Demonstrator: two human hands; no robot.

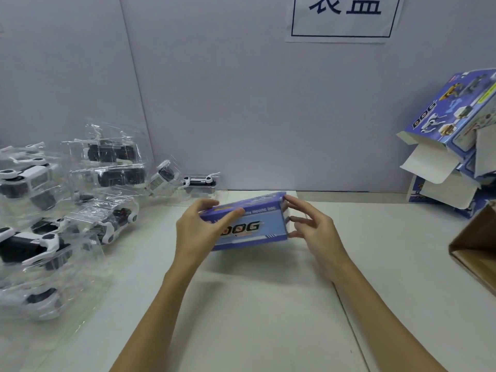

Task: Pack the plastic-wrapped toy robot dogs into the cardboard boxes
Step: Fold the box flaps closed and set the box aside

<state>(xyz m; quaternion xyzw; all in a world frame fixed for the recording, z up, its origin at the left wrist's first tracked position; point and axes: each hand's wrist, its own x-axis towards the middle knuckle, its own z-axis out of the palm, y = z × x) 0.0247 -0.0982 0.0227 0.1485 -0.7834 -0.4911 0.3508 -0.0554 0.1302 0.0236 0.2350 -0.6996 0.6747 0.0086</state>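
A heap of plastic-wrapped toy robot dogs fills the left side of the white table, black-and-white bodies in clear crinkled bags, piled against the grey wall. One smaller wrapped dog lies apart at the wall's foot, just behind the hands.

In the middle, the left hand grips the left end of a blue cardboard box printed with "DOG". Its thumb lies curled over the near face and its fingers wrap over the top edge, so the hand is clamped on the box. The box is lifted off the table and tilted, long side toward the camera.

The right hand is at the box's right end. Its fingers are spread and only lightly bent; the fingertips touch the end of the box, the upper ones at the top corner and the lower ones at the bottom edge. Whether the end flap is closed cannot be told.

On the wall above hangs a white paper sign with dark blue characters. At the far right leans a stack of empty blue boxes with white flaps hanging open, and below it the corner of a brown carton.
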